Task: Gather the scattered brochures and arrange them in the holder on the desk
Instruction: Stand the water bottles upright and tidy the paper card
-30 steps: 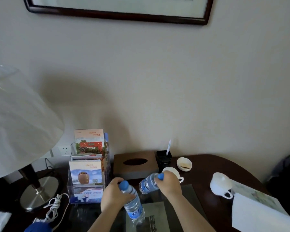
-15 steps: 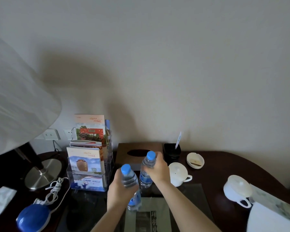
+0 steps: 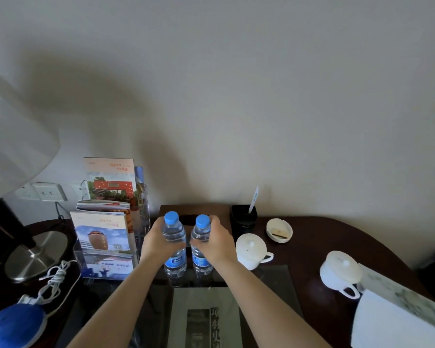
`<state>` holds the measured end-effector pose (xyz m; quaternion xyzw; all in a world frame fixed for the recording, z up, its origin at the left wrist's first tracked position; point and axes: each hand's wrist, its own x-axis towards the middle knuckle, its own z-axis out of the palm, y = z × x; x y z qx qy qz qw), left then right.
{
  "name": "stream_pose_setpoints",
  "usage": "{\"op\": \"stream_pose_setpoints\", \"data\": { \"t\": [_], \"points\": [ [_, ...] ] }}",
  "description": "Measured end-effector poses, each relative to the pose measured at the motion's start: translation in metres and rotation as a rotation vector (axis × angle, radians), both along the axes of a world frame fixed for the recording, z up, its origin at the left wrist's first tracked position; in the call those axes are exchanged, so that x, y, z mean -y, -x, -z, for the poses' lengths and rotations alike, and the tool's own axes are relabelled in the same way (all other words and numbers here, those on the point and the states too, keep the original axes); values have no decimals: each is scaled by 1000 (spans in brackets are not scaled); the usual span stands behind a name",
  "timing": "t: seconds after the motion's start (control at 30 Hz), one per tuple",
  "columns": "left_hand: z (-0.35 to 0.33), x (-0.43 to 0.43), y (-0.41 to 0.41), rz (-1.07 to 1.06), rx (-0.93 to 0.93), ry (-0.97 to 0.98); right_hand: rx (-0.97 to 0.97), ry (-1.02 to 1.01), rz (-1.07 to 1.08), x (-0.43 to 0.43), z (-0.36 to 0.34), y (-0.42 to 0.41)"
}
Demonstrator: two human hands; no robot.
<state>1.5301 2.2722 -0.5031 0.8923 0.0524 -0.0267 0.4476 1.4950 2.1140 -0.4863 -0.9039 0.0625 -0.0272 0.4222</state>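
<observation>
A clear two-tier holder stands at the left of the dark desk with brochures upright in it: a front brochure showing a brown urn-like building and a taller back brochure with a red gate. Just right of the holder, my left hand grips a water bottle with a blue cap. My right hand grips a second water bottle. Both bottles stand upright, side by side, in front of a brown tissue box.
A lamp base and its white shade are at the left, with a blue device and white cord. Two white lidded cups, an ashtray, a black pen cup and an open booklet lie right. A printed sheet lies near me.
Both bottles were tilted and apart a second ago. They now stand upright next to each other, held lower on the desk. The view has tilted down and closer.
</observation>
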Motion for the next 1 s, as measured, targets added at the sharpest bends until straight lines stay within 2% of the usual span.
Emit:
{"op": "stream_pose_setpoints", "data": {
  "t": [0.17,0.73,0.9,1.0],
  "points": [
    [7,-3,0,57,9,-75,10,10,-13,-4,3,3],
    [19,-11,10,63,26,2,15,-6,46,-11,11,15],
    [14,-7,10,42,-45,-7,-56,-8,66,-12,4,10],
    [6,-6,17,-70,-176,70,-100,-3,111,-13,-1,16]
  ]
}}
